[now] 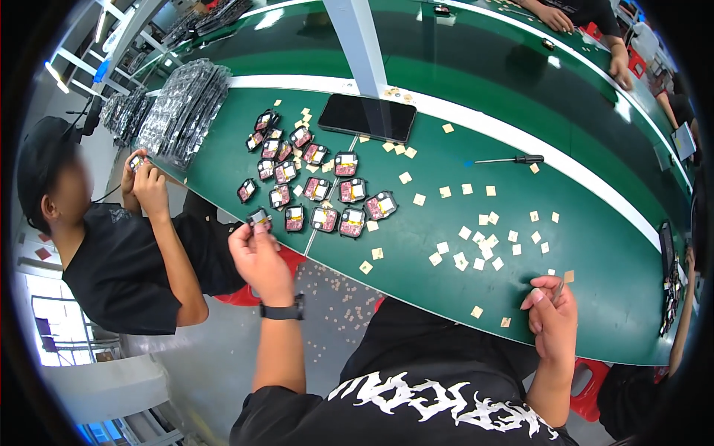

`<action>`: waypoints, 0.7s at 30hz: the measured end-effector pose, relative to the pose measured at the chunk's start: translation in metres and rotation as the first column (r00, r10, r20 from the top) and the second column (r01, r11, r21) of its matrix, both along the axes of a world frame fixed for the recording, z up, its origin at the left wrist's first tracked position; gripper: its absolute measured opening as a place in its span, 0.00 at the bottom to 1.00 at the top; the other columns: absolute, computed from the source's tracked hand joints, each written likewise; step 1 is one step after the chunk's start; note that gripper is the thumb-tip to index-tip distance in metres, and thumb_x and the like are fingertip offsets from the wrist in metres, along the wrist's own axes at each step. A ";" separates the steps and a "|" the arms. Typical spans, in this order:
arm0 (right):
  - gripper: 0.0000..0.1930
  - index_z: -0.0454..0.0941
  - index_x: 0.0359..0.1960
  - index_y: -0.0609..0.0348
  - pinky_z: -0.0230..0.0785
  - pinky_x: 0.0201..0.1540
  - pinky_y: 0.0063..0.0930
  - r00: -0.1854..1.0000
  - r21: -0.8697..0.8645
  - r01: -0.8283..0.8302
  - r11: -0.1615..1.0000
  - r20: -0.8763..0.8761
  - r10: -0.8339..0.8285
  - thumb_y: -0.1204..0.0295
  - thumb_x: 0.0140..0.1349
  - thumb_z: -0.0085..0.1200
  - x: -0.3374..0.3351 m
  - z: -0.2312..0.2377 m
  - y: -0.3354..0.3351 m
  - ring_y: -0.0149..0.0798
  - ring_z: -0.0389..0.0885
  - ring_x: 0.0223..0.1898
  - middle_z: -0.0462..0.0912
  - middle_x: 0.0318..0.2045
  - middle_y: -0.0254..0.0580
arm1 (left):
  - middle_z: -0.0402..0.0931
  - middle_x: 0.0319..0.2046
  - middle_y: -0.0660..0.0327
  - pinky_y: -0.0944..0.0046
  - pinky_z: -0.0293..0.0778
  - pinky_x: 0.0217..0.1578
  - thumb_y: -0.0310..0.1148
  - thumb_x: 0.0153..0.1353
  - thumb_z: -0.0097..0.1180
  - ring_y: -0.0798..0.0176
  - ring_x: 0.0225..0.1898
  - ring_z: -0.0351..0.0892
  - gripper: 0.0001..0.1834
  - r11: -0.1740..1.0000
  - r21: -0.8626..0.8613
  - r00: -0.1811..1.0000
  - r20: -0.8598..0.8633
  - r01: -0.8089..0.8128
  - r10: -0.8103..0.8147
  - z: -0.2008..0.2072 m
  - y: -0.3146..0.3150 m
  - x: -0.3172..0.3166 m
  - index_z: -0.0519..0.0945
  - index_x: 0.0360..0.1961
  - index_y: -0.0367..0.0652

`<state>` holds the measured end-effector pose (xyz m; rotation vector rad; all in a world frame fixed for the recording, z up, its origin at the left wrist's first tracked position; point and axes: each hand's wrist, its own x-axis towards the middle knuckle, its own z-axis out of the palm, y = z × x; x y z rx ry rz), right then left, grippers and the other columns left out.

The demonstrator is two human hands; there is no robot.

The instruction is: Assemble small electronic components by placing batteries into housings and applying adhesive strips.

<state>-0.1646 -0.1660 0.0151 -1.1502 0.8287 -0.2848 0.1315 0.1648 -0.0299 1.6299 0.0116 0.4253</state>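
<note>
Left hand at near edge of green table, fingers pinched together on small dark module with pale and red face, held just at table edge. Black watch on that wrist. Right hand at near edge further right, fingers curled shut around thin metal tweezers, tip pointing up toward one small tan square just beside thumb.

Beyond held module, cluster of similar modules lying flat in loose rows on table, nearest ones just beside left fingertips. Scattered tan paper squares between both hands and further back, more on grey floor under table edge. Black phone face up behind cluster, touching white stripe. Screwdriver with black handle lying flat to right of phone, well apart from both hands. Stacks of clear plastic trays at far left end of table.

Co-worker in black shirt and cap seated left, both hands raised together on another small module near trays. Another person's hands across table at top right.
</note>
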 end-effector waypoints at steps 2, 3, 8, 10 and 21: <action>0.11 0.75 0.50 0.65 0.51 0.19 0.16 1.000 0.008 0.001 1.000 0.001 -0.001 0.79 0.68 0.55 0.000 0.001 0.000 0.20 0.63 0.17 0.82 0.29 0.41 | 0.78 0.36 0.62 0.73 0.69 0.32 0.26 0.73 0.55 0.75 0.33 0.72 0.07 0.992 0.124 0.991 -0.135 0.025 -0.008 -0.004 0.027 0.018 0.74 0.48 0.35; 0.11 0.75 0.50 0.65 0.52 0.19 0.16 1.000 0.024 -0.001 1.000 0.001 0.001 0.79 0.68 0.55 -0.002 0.001 0.001 0.20 0.63 0.17 0.82 0.29 0.40 | 0.79 0.36 0.61 0.72 0.72 0.35 0.27 0.72 0.56 0.74 0.33 0.74 0.08 0.982 0.187 0.993 -0.114 -0.012 0.034 -0.008 0.037 0.027 0.75 0.47 0.34; 0.12 0.77 0.51 0.62 0.56 0.20 0.16 1.000 0.045 -0.018 0.999 -0.015 0.019 0.78 0.67 0.58 -0.008 0.001 -0.002 0.20 0.66 0.19 0.83 0.30 0.39 | 0.84 0.39 0.57 0.65 0.76 0.46 0.31 0.68 0.61 0.67 0.40 0.80 0.15 0.870 0.491 0.999 -0.027 -0.028 0.047 -0.034 0.071 0.076 0.82 0.50 0.29; 0.11 0.78 0.51 0.60 0.58 0.22 0.16 0.998 0.085 -0.056 0.995 -0.026 0.059 0.76 0.69 0.59 -0.012 0.002 -0.008 0.20 0.68 0.21 0.84 0.31 0.36 | 0.86 0.41 0.51 0.61 0.77 0.48 0.35 0.69 0.60 0.60 0.42 0.83 0.18 0.769 0.639 1.000 0.020 -0.031 0.024 -0.033 0.062 0.084 0.83 0.50 0.29; 0.11 0.83 0.42 0.66 0.75 0.43 0.31 0.534 -0.939 0.274 0.207 -0.030 -0.845 0.69 0.65 0.62 -0.209 -0.014 -0.176 0.37 0.84 0.35 0.86 0.32 0.45 | 0.79 0.35 0.41 0.44 0.74 0.39 0.40 0.78 0.45 0.38 0.34 0.76 0.22 0.425 0.693 0.779 0.626 -0.582 0.046 -0.021 0.041 0.070 0.81 0.38 0.30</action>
